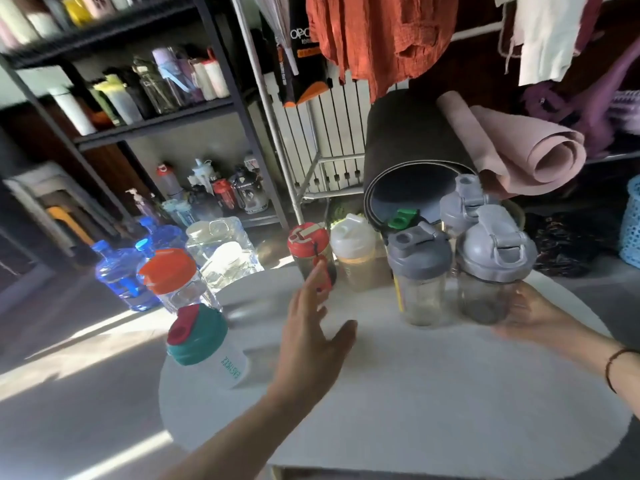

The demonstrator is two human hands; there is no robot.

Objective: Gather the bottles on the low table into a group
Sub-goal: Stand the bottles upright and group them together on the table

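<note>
Gathering bottles at the far side of the low table [398,393]

The left hand [311,344], fingers spread wide and empty, reaches toward the red-capped bottle [309,252] at 12 o'clock; the right hand [530,317] cups the grey-lidded bottle [493,268] at 2 o'clock, beside its grey-lidded neighbour [419,275]. The teal-capped bottle [204,348] stands well apart at 9 o'clock. Best to grasp low on the body and slide it, not tip it.

Left hand [311,327] spread open; right hand [530,317] cupped.
</note>
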